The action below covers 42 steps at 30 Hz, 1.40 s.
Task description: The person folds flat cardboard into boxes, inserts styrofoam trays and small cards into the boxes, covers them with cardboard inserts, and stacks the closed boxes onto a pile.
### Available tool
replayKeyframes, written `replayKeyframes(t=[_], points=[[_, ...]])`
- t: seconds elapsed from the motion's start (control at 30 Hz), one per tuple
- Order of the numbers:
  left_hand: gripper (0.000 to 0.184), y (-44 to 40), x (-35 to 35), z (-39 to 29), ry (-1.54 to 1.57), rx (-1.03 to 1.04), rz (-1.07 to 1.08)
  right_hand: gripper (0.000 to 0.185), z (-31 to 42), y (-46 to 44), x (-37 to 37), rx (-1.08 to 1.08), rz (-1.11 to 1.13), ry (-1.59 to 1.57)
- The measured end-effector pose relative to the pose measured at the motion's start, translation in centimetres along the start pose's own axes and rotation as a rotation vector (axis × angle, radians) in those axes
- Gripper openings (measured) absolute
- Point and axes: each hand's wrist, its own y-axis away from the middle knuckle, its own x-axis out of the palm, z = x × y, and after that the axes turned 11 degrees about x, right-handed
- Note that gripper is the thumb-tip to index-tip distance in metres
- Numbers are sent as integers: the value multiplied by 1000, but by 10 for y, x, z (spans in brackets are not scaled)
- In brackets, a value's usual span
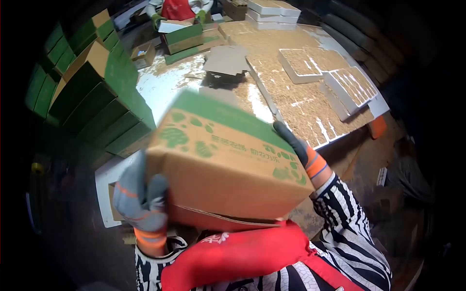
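A brown cardboard box [218, 169] with a green band and green printed shapes and lettering is held up in front of my red apron [238, 252], tilted. My left hand [138, 196], in a grey glove with an orange cuff, grips its left end and is slightly blurred. At the far right end, my right hand [296, 148] in a dark glove presses on the side, its fingers partly hidden behind the box. Along the box's near lower edge a flap edge shows a narrow gap. The inside of the box is hidden.
Green cardboard boxes [92, 92] are stacked on the left. Flat grey cardboard pieces [225, 60] lie on the white table. White foam trays [347, 89] stand on brown loose material at right. Across the table, a person in green gloves [201, 17] handles an open green box [183, 39].
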Motion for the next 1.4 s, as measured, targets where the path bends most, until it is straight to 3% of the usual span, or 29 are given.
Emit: replayKeyframes(t=[0.03,0.07,0.13,0.17,0.2,0.27,0.3,0.33,0.37,0.4,0.43,0.47,0.53,0.57,0.63,0.7,0.77,0.83,0.97,1.03,1.1,1.17,1.2,1.23,1.33,1.4], points=[[52,28,20,27,291,10,-238,63,19,15,27,-88,62,173],[50,74,47,65,788,-272,-392,55,29,23,31,-201,58,354],[49,108,61,102,1342,-638,-458,33,26,31,32,-501,80,652],[49,108,60,111,1406,-705,-375,30,20,32,40,-930,18,1088],[49,108,63,118,1471,-776,-291,32,9,37,46,-1030,-48,1317],[48,107,69,127,1584,-918,-128,30,-38,18,26,-841,75,1642],[48,101,75,133,1638,-985,-31,31,-57,18,16,-855,168,1683],[48,98,82,130,1688,-1066,61,38,-60,26,19,-811,147,1535],[46,95,82,123,1249,-909,187,47,-56,33,21,-762,136,1394],[46,83,73,109,813,-739,309,67,-54,40,9,-679,140,1188],[45,75,71,99,382,-544,415,82,-64,42,-14,-766,-9,1028],[48,96,77,117,594,-861,291,89,-62,45,-38,-737,-264,928],[46,85,82,99,490,-802,186,80,-76,10,-127,-783,-852,452],[45,77,85,89,435,-769,133,65,-71,-2,-164,-708,-941,86],[47,67,94,68,453,-827,99,60,-118,-53,-307,-700,-852,-462],[50,62,98,66,452,-864,113,63,-95,-74,-311,-564,-938,-379],[54,63,93,76,430,-892,184,71,-89,-97,-285,-655,-1155,-445],[55,60,97,72,397,-908,171,78,-73,-90,-254,-865,-1464,110],[56,60,101,73,418,-857,163,82,-56,-61,-239,-952,-956,-290],[58,57,106,79,335,-806,199,76,-44,-44,-225,-896,-824,-458],[58,58,106,81,333,-810,214,68,-30,-15,-196,-916,-650,-299],[58,57,108,78,406,-857,192,61,-14,12,-175,-854,-623,-97],[57,68,116,82,261,-733,139,60,-5,25,-159,-818,-546,-151],[54,72,119,84,394,-779,41,58,5,38,-132,-775,-465,-202],[53,73,109,94,497,-818,80,44,18,59,-70,-758,-216,-56],[56,72,96,98,677,-942,80,38,17,61,-52,-697,-297,99]])
